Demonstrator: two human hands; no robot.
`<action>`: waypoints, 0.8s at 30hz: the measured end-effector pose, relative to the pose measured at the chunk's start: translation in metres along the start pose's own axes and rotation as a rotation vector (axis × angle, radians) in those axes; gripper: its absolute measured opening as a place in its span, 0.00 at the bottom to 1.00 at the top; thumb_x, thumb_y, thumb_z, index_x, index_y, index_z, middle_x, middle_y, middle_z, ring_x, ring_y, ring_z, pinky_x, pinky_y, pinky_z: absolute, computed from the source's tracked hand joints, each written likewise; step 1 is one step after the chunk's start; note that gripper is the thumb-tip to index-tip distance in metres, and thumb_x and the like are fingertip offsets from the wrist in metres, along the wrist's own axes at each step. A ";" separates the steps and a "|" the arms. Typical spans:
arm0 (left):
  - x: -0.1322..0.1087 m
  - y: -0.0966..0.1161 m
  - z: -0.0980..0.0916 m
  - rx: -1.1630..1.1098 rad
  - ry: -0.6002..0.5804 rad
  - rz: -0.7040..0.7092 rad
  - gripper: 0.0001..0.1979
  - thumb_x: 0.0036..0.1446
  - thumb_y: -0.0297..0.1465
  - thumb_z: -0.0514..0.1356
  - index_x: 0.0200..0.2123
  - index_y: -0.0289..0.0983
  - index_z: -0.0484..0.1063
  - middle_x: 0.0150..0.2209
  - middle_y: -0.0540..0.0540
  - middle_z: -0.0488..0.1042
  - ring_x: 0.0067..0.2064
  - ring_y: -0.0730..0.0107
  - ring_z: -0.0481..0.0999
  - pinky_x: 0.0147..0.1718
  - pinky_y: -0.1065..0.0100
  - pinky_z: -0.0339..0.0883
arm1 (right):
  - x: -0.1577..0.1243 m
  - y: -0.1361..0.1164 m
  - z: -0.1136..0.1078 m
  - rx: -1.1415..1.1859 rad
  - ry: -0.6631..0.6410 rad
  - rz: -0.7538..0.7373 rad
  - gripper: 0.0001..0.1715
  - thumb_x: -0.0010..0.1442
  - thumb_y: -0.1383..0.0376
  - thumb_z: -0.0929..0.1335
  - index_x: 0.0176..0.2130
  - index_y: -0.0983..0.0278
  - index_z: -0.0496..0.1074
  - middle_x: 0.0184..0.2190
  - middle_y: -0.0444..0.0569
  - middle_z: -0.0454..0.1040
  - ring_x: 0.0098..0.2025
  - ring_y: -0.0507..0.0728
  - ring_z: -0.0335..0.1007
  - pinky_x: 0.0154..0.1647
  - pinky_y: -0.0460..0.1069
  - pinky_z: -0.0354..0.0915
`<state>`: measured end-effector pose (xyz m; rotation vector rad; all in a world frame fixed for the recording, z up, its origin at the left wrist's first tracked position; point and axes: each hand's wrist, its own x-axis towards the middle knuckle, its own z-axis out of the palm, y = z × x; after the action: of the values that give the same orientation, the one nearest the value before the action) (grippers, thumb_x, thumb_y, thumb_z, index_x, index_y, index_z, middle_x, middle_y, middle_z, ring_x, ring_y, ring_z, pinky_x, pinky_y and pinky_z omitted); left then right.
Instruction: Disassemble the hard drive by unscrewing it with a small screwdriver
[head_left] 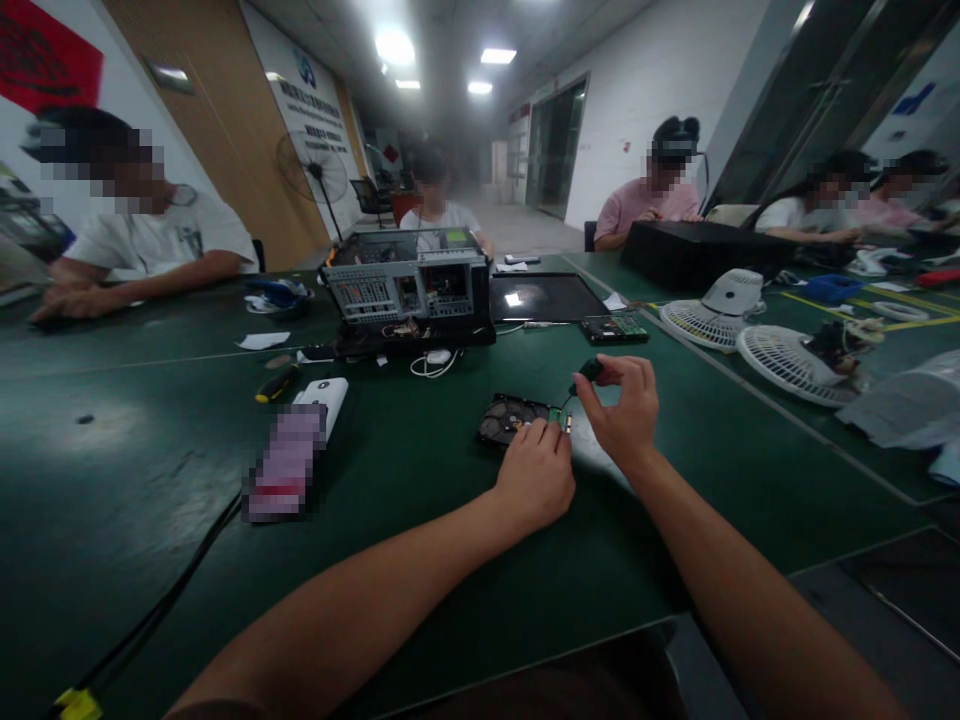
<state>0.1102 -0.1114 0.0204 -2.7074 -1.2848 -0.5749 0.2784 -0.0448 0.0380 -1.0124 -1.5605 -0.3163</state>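
Note:
A hard drive (504, 418) lies on the green tabletop, with a green circuit board showing at its right end. My left hand (536, 478) presses on its near right side, fingers bent over the edge, covering part of it. Pinched between the thumb and fingers of my right hand (624, 408) is a small screwdriver (589, 372) with a dark handle. Its thin shaft slants down to the left, and the tip is at the drive's circuit-board end. Whether the tip sits in a screw is too small to tell.
Beyond the drive stands an opened computer case (409, 290). A circuit board (615, 330) lies right of it; fan parts (795, 360) are farther right. To the left are a yellow-black screwdriver (277, 384) and a phone-like device (289, 465) with a cable. Several people sit around the table.

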 end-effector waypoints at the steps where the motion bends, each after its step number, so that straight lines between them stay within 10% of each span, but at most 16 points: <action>1: 0.000 0.000 0.000 0.000 -0.001 0.001 0.18 0.63 0.31 0.56 0.54 0.30 0.71 0.54 0.32 0.72 0.55 0.47 0.67 0.54 0.49 0.64 | 0.000 0.000 0.000 0.009 -0.008 0.007 0.22 0.61 0.62 0.73 0.53 0.58 0.70 0.44 0.51 0.69 0.39 0.58 0.71 0.38 0.56 0.76; 24: 0.000 0.000 0.000 0.002 0.007 0.007 0.19 0.64 0.32 0.55 0.54 0.29 0.71 0.54 0.32 0.72 0.55 0.47 0.67 0.54 0.50 0.64 | 0.000 0.000 0.001 0.055 -0.015 0.002 0.22 0.61 0.66 0.71 0.54 0.59 0.68 0.52 0.55 0.70 0.49 0.61 0.74 0.41 0.57 0.78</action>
<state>0.1097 -0.1115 0.0204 -2.7049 -1.2732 -0.5817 0.2777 -0.0447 0.0375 -0.9756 -1.5733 -0.2629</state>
